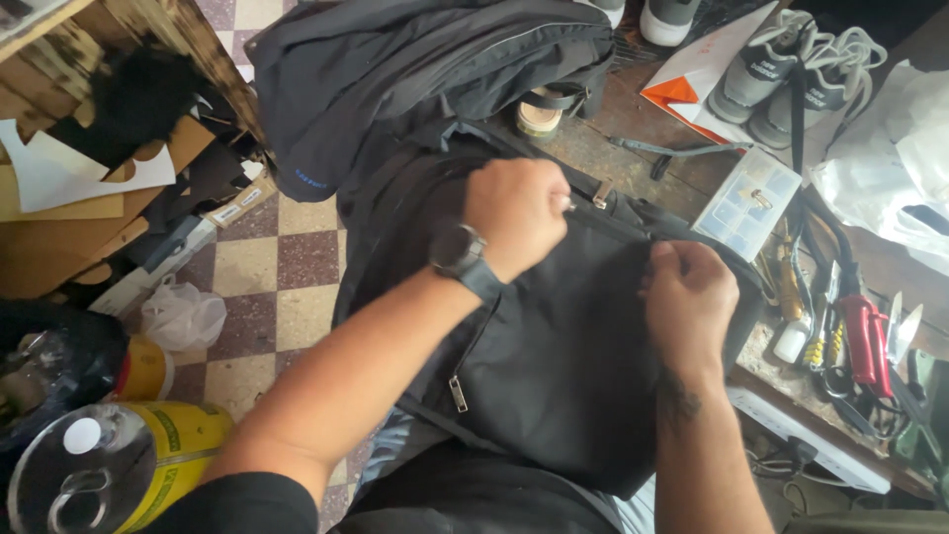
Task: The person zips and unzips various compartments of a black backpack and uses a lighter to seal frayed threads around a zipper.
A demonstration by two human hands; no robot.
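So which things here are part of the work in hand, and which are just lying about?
In hand:
black bag
left hand, gripping the bag's top edge
right hand, pinching the same edge

Lying about:
grey shoes
clear parts box
red-handled tool
yellow can
dark jacket

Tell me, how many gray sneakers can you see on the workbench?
2: a pair of gray sneakers sits side by side at the bench's far right corner. White shoe toes at the top edge may be more.
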